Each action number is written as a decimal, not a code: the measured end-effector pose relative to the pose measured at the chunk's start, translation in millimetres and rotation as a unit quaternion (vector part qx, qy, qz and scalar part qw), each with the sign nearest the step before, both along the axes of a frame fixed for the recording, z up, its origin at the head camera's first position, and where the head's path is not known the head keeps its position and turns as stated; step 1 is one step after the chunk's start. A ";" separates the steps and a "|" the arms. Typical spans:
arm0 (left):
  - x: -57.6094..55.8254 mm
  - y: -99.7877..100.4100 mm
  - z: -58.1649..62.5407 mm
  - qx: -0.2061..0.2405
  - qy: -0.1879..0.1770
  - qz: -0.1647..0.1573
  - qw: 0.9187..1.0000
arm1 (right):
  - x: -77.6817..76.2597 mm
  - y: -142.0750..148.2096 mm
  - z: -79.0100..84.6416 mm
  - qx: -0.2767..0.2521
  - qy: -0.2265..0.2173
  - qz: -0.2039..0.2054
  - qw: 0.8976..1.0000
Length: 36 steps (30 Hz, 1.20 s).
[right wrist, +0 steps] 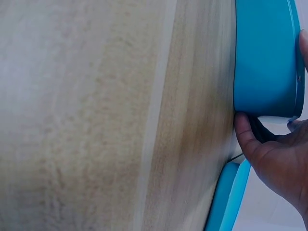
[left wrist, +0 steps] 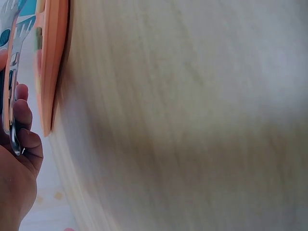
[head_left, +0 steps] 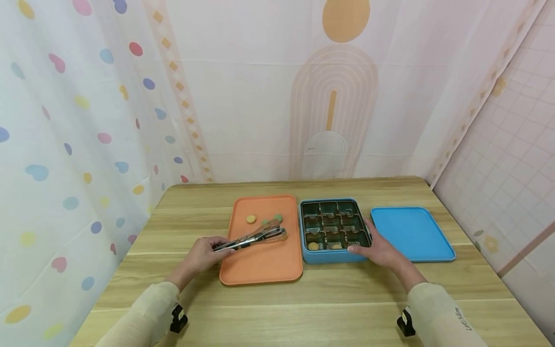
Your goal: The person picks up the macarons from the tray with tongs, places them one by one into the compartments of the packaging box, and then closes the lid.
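Silver-and-black tongs (head_left: 256, 236) are held by my left hand (head_left: 204, 253), their tips above an orange tray (head_left: 260, 270). In the left wrist view, the fingers (left wrist: 22, 113) curl round the handle end of the tongs. On the tray lie a yellow cookie (head_left: 251, 219) and green cookies (head_left: 278, 218), partly behind the tong tips. My right hand (head_left: 381, 246) grips the near right corner of a blue box (head_left: 334, 257), thumb over its rim. A dark divided insert (head_left: 331, 222) fills the box. Round yellowish cookies (head_left: 313, 246) sit in two front compartments.
A blue lid (head_left: 412, 233) lies flat on the wooden table (head_left: 295, 318) to the right of the box. The orange tray stands close beside the box's left side. Patterned curtains (head_left: 251, 96) hang behind the table and along its sides.
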State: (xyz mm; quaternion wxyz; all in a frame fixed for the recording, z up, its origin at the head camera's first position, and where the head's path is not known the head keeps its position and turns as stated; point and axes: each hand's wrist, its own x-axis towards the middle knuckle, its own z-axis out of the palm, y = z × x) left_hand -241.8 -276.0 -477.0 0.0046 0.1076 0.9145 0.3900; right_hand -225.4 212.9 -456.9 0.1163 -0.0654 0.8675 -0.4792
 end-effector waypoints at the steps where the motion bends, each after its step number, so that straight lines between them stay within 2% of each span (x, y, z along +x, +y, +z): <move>1: -0.3 0.7 -0.7 -0.002 0.002 -0.001 1.000 | 0.0 0.1 -0.1 0.000 -0.001 0.000 1.000; 11: -2.5 4.2 -5.8 -0.007 -0.012 -0.006 1.000 | 1.8 -1.0 0.2 0.002 -0.009 -0.004 1.000; 19: -3.9 5.2 -7.4 -0.024 -0.008 -0.007 1.000 | 0.7 0.1 -1.6 0.008 -0.007 -0.003 1.000; 30: -2.9 6.2 -9.8 -0.012 0.004 -0.010 1.000 | 3.3 -1.0 1.0 0.013 -0.008 -0.005 1.000; 36: -3.0 6.1 -8.9 0.001 -0.003 -0.004 1.000 | 2.3 -0.5 0.1 0.015 -0.009 -0.004 1.000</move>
